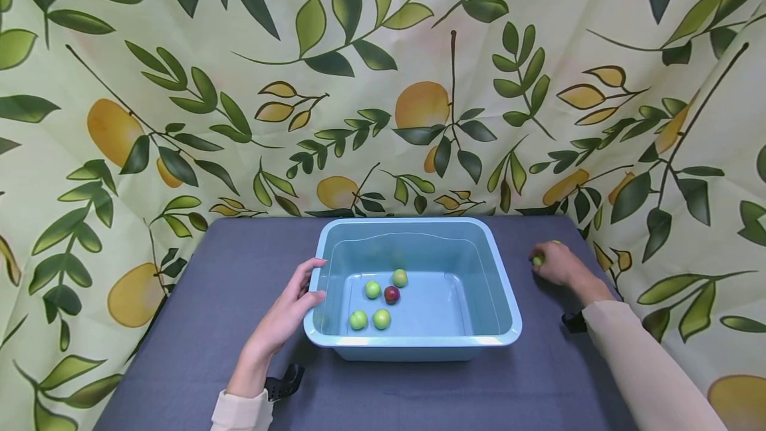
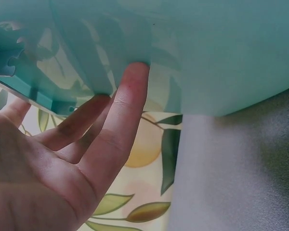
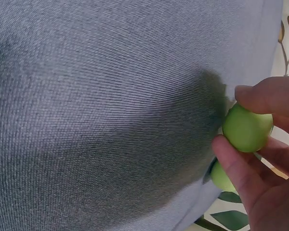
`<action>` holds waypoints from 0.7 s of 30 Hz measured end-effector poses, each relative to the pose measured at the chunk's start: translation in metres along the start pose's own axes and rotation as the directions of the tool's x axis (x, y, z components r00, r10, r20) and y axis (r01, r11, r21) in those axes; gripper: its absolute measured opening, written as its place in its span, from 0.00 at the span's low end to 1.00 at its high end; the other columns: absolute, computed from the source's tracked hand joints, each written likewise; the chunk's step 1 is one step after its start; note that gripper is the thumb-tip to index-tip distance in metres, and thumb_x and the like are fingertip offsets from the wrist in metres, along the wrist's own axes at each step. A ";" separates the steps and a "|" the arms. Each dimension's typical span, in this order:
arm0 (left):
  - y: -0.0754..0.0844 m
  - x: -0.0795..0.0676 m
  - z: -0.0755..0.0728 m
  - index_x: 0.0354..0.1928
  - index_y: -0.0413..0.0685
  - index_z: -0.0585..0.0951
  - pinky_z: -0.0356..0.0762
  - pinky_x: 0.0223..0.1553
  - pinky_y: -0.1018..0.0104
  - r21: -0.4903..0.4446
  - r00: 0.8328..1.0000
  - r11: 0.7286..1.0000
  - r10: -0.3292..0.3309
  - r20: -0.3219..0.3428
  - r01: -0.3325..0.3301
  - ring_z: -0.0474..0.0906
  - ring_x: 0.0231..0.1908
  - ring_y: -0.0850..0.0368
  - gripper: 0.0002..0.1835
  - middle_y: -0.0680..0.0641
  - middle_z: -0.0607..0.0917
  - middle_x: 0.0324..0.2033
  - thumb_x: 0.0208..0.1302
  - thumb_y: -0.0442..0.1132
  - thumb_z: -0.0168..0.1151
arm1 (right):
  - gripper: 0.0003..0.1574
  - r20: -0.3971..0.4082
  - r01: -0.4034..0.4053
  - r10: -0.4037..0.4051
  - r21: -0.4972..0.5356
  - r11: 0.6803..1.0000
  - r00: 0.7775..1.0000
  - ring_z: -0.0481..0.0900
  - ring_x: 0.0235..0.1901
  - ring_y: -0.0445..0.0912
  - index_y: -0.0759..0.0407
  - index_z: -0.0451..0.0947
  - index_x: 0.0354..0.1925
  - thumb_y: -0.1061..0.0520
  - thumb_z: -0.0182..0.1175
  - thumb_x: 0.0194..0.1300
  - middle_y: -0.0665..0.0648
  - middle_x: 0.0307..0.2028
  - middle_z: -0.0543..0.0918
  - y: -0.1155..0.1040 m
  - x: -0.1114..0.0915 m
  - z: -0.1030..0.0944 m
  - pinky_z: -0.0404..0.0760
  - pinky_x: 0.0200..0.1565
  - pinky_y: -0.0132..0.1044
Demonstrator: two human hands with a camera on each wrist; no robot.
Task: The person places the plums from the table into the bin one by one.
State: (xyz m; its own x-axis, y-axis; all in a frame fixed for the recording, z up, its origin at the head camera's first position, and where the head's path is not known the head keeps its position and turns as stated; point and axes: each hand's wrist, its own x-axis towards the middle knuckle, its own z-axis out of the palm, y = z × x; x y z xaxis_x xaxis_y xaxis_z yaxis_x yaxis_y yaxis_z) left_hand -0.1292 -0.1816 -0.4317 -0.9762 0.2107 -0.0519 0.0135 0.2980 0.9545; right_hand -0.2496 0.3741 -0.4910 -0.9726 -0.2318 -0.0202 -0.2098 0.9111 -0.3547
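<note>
A light blue plastic basin (image 1: 479, 245) stands on the table. On its floor lie several small round green fruits (image 1: 381, 318) and one dark red fruit (image 1: 391, 294). My left hand (image 1: 287, 311) grips the basin's left rim, thumb and fingertips over the edge in the head view. From the left wrist, some fingers (image 2: 130, 91) show against the outer wall. Right of the basin, near the table's far right corner, my right hand (image 1: 559, 265) pinches a small green fruit (image 3: 248, 129) between thumb and fingers. A second green fruit (image 3: 222, 177) sits just beyond, partly hidden by a finger.
A dark grey-blue cloth covers the table (image 1: 251, 251). Behind and at both sides hangs a fabric backdrop (image 1: 359, 118) printed with leaves and orange fruit. Each wrist wears a black band (image 1: 284, 383).
</note>
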 end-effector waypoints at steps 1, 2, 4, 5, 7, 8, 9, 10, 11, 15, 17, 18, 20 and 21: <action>0.000 0.000 0.000 0.72 0.57 0.63 0.74 0.52 0.54 0.001 1.000 1.000 0.000 0.000 0.000 0.74 0.55 0.43 0.27 0.36 0.71 0.62 0.73 0.37 0.54 | 0.12 -0.003 0.004 -0.004 -0.001 1.000 1.000 0.78 0.37 0.59 0.69 0.82 0.40 0.65 0.64 0.55 0.65 0.36 0.83 -0.001 0.000 -0.001 0.76 0.42 0.59; 0.000 0.000 0.000 0.72 0.57 0.63 0.74 0.52 0.53 0.002 1.000 1.000 0.000 0.000 0.000 0.74 0.55 0.43 0.27 0.36 0.70 0.62 0.73 0.37 0.54 | 0.12 -0.007 0.007 -0.007 -0.002 1.000 1.000 0.78 0.38 0.59 0.69 0.82 0.39 0.65 0.65 0.55 0.65 0.36 0.83 -0.001 0.000 -0.001 0.76 0.43 0.59; 0.000 0.000 0.000 0.71 0.57 0.63 0.74 0.52 0.53 0.002 1.000 1.000 0.000 0.000 0.000 0.73 0.55 0.43 0.27 0.36 0.70 0.63 0.73 0.37 0.54 | 0.11 -0.012 0.017 -0.018 -0.006 1.000 1.000 0.78 0.38 0.59 0.68 0.82 0.39 0.65 0.65 0.55 0.64 0.36 0.83 -0.003 0.000 -0.003 0.76 0.43 0.59; 0.000 0.000 0.000 0.71 0.57 0.63 0.74 0.53 0.53 0.002 1.000 1.000 0.000 -0.001 0.000 0.73 0.55 0.43 0.27 0.36 0.71 0.62 0.73 0.37 0.54 | 0.11 -0.013 0.023 -0.023 -0.004 1.000 1.000 0.78 0.38 0.59 0.69 0.82 0.39 0.65 0.65 0.55 0.65 0.36 0.82 -0.004 0.000 -0.004 0.76 0.43 0.59; 0.000 0.000 0.000 0.71 0.57 0.64 0.73 0.52 0.53 0.003 1.000 1.000 0.001 -0.002 -0.001 0.73 0.55 0.43 0.27 0.36 0.71 0.62 0.73 0.37 0.54 | 0.12 -0.015 0.024 -0.025 -0.007 1.000 1.000 0.79 0.39 0.60 0.69 0.82 0.40 0.65 0.65 0.55 0.65 0.36 0.82 -0.007 0.000 -0.007 0.76 0.43 0.59; 0.000 0.000 0.000 0.71 0.57 0.64 0.73 0.52 0.53 0.003 1.000 1.000 0.001 -0.002 -0.001 0.73 0.55 0.43 0.27 0.36 0.71 0.62 0.73 0.37 0.54 | 0.13 -0.013 0.021 -0.021 -0.006 1.000 1.000 0.79 0.39 0.60 0.70 0.82 0.40 0.65 0.65 0.55 0.65 0.36 0.82 -0.008 0.000 -0.009 0.77 0.43 0.59; 0.000 0.000 0.000 0.71 0.57 0.64 0.73 0.52 0.53 0.003 1.000 1.000 0.002 -0.002 -0.002 0.73 0.54 0.43 0.27 0.36 0.71 0.62 0.73 0.37 0.54 | 0.13 -0.012 0.017 -0.017 -0.008 1.000 1.000 0.79 0.38 0.60 0.70 0.82 0.41 0.65 0.65 0.55 0.65 0.36 0.82 -0.010 0.000 -0.011 0.77 0.43 0.59; 0.000 0.000 0.001 0.71 0.57 0.64 0.73 0.52 0.53 0.004 1.000 1.000 0.001 -0.001 -0.001 0.73 0.55 0.43 0.27 0.36 0.71 0.62 0.73 0.37 0.54 | 0.14 -0.012 0.014 -0.014 -0.011 1.000 1.000 0.79 0.39 0.60 0.71 0.82 0.41 0.65 0.65 0.55 0.66 0.37 0.82 -0.012 0.000 -0.012 0.77 0.43 0.59; 0.000 0.000 0.001 0.71 0.57 0.64 0.73 0.52 0.53 0.004 1.000 1.000 0.003 0.000 -0.003 0.73 0.55 0.43 0.27 0.36 0.71 0.62 0.73 0.37 0.54 | 0.14 -0.011 0.012 -0.012 -0.016 1.000 1.000 0.78 0.39 0.60 0.71 0.82 0.42 0.65 0.65 0.56 0.66 0.37 0.82 -0.014 0.000 -0.015 0.77 0.42 0.58; 0.001 0.000 0.000 0.71 0.57 0.63 0.73 0.53 0.51 0.004 1.000 1.000 0.005 0.002 -0.005 0.73 0.55 0.42 0.27 0.36 0.71 0.62 0.73 0.38 0.54 | 0.15 -0.026 0.028 -0.029 -0.042 0.999 0.999 0.78 0.39 0.59 0.72 0.82 0.44 0.66 0.65 0.57 0.66 0.38 0.81 -0.023 -0.001 -0.023 0.78 0.42 0.57; 0.001 0.000 0.000 0.71 0.57 0.63 0.73 0.53 0.51 0.005 1.000 1.000 0.006 0.001 -0.006 0.73 0.55 0.42 0.27 0.36 0.71 0.62 0.73 0.38 0.54 | 0.15 -0.036 0.044 -0.046 -0.054 0.998 0.998 0.78 0.38 0.59 0.72 0.82 0.44 0.66 0.65 0.57 0.66 0.38 0.81 -0.027 0.000 -0.028 0.77 0.41 0.57; 0.001 0.000 0.000 0.71 0.57 0.63 0.73 0.53 0.51 0.006 1.000 1.000 0.005 0.001 -0.005 0.73 0.55 0.43 0.27 0.36 0.71 0.62 0.73 0.38 0.54 | 0.16 -0.040 0.053 -0.055 -0.060 0.997 0.998 0.78 0.38 0.59 0.72 0.82 0.44 0.67 0.65 0.56 0.66 0.38 0.81 -0.029 0.000 -0.030 0.77 0.41 0.56; 0.001 0.000 0.000 0.71 0.57 0.63 0.73 0.52 0.53 0.006 1.000 1.000 0.005 0.002 -0.005 0.73 0.55 0.43 0.27 0.36 0.71 0.62 0.73 0.38 0.54 | 0.16 -0.045 0.065 -0.068 -0.074 0.995 0.997 0.78 0.37 0.58 0.71 0.82 0.44 0.67 0.64 0.55 0.66 0.38 0.81 -0.033 0.001 -0.035 0.77 0.40 0.56; 0.001 0.000 0.000 0.71 0.57 0.63 0.73 0.52 0.53 0.005 1.000 1.000 0.007 0.003 -0.007 0.73 0.55 0.43 0.27 0.36 0.71 0.62 0.73 0.38 0.54 | 0.16 -0.049 0.073 -0.077 -0.082 0.994 0.996 0.78 0.37 0.58 0.71 0.82 0.43 0.67 0.64 0.55 0.65 0.37 0.81 -0.035 0.001 -0.037 0.77 0.39 0.55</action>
State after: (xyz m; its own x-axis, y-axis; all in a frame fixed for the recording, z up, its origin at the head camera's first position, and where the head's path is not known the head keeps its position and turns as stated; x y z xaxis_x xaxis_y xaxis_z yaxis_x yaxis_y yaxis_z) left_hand -0.1294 -0.1818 -0.4310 -0.9755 0.2150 -0.0463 0.0212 0.3015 0.9532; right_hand -0.2473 0.3548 -0.4439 -0.9572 -0.2847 0.0532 -0.2880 0.9167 -0.2771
